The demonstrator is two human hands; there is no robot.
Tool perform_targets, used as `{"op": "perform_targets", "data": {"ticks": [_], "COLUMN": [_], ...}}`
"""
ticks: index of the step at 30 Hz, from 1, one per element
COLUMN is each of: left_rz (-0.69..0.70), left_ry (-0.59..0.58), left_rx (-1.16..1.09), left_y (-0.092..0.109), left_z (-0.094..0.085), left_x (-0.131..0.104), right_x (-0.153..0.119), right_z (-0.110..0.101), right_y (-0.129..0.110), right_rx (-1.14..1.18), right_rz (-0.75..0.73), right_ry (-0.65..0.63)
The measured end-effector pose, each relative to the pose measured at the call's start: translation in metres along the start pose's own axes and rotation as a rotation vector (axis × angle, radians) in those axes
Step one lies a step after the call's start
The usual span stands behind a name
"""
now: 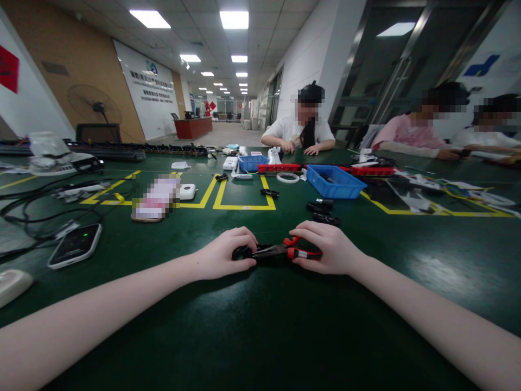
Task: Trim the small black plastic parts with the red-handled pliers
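Observation:
Near the middle of the green table, my left hand (226, 252) is closed around a small black part (242, 253). My right hand (331, 248) grips the red and black handles of the pliers (303, 253). The metal jaws point left and reach the black part beside my left fingertips; whether they clamp it is too small to tell. Several black cylindrical parts (323, 212) lie just beyond my right hand. Another small black piece (269, 193) rests by the yellow tape.
A blue tray (336, 182) stands behind the black parts, with a smaller blue bin (252, 163) farther back. Phones (157, 198), a black device (76, 245) and cables (30, 209) lie at left. People sit across the table and at right.

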State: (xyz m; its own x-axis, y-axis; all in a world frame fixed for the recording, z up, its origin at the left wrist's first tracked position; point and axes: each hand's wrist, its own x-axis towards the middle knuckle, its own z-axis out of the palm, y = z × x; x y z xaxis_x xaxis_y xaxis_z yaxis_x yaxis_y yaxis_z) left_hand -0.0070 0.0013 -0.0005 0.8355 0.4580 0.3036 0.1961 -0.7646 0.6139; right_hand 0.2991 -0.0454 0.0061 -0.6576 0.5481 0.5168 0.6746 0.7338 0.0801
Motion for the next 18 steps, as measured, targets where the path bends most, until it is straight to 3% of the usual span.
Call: {"op": "perform_targets", "data": {"ticks": [18], "left_rz": [0.008], "left_ry": [0.005], "left_rx": [-0.002], "left_y": [-0.0021], "left_z": [0.0007], "left_x": [-0.0003], "right_x": [-0.0009], "right_z": [-0.0035], "right_y": [0.0033], "right_rx": [-0.075], "right_rz": [-0.013], "right_ry": [0.02]}}
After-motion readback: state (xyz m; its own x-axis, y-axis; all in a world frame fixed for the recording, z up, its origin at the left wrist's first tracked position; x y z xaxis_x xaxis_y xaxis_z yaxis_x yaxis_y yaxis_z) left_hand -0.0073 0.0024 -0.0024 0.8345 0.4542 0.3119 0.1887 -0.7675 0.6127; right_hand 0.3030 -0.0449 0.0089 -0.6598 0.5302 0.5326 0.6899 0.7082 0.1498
